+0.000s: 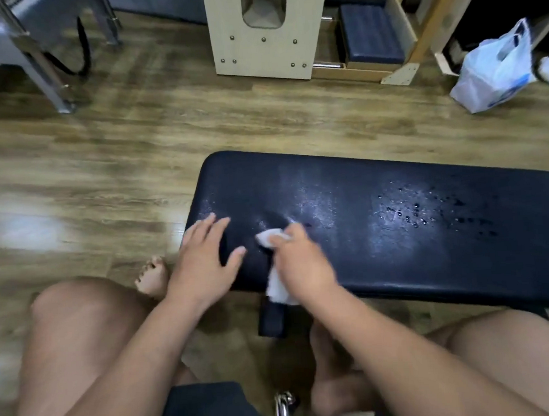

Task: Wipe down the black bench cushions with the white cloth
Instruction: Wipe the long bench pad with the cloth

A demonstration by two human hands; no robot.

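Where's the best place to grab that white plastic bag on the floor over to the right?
Take the white plastic bag by its handle loops, coming down from above. The loops stand up over the slumped body and seem to gape open, so they look easy to hook through. The sides look like loose film, with nothing firm to grip.

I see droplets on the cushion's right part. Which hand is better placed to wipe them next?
Right. The right hand grips the white cloth and lies nearer the droplets; the left hand rests flat on the black cushion.
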